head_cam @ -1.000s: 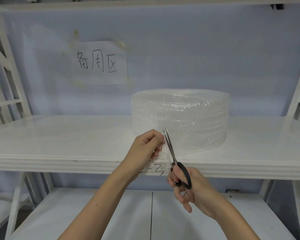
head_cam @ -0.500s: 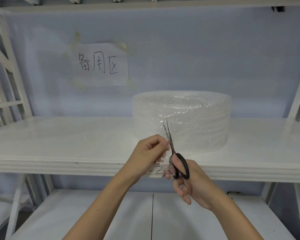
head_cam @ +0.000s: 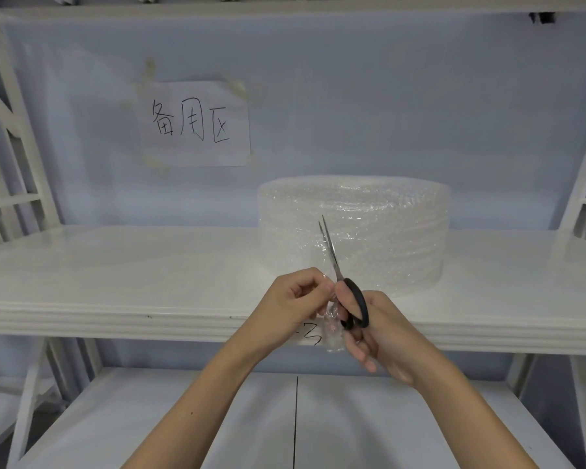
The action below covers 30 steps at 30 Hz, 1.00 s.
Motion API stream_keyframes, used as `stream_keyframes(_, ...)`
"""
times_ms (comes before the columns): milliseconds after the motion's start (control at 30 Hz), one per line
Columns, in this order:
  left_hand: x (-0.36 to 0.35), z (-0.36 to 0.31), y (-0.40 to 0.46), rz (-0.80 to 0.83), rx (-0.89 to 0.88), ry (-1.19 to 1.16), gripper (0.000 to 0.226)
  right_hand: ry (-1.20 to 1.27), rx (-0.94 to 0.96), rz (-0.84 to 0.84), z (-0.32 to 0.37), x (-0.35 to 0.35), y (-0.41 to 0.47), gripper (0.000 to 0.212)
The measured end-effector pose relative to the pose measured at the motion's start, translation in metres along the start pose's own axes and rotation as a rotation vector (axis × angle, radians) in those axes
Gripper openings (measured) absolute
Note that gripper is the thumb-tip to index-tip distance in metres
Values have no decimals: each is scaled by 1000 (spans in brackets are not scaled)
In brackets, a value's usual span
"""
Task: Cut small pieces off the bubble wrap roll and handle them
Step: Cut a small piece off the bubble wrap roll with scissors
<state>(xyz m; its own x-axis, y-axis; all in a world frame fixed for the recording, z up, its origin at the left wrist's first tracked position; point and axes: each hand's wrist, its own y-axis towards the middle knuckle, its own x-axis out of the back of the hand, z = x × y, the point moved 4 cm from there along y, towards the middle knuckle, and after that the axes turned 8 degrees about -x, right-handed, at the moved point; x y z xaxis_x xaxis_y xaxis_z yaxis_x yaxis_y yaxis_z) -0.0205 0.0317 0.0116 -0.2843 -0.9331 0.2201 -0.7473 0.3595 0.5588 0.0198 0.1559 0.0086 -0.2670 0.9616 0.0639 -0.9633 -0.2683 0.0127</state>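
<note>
A wide roll of clear bubble wrap (head_cam: 379, 228) stands on the white shelf (head_cam: 115, 272), right of centre. A loose flap of it hangs down over the shelf's front edge. My left hand (head_cam: 295, 301) pinches that bubble wrap flap (head_cam: 332, 328) at its left side. My right hand (head_cam: 372, 333) grips black-handled scissors (head_cam: 354, 304), fingers through the loops. The steel blades point up and slightly left in front of the roll, nearly closed, running along the flap.
A paper sign (head_cam: 195, 123) with handwritten characters is taped to the blue wall behind. White rack uprights stand at both sides (head_cam: 17, 137). A lower white shelf (head_cam: 217, 418) lies beneath my arms. Handwriting marks the shelf's front edge.
Both hands rose a little along the flap. The scissor blades moved upward through the wrap and closed further; the left hand shifted closer to the scissor handles.
</note>
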Motion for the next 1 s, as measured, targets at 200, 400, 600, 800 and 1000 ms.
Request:
stream_keyframes(200, 3, 1, 0, -5, -13, -11, 22, -35, -23, 7, 4, 0, 7, 49)
stream_keyframes(400, 9, -1, -1, -66, -2, -51, 24, -82, -14, -36, 13, 5, 15, 55)
stream_keyframes(600, 12, -2, -2, -72, 13, -51, 34, -96, -8, -30, 20, 6, 20, 56)
stream_keyframes(800, 10, -3, -4, -1, -11, -70, 20, -87, 3, -17, 19, 4, 22, 56)
stream_keyframes(1000, 11, -4, -5, -16, 14, -63, 19, -119, 35, -40, 21, 3, 24, 53)
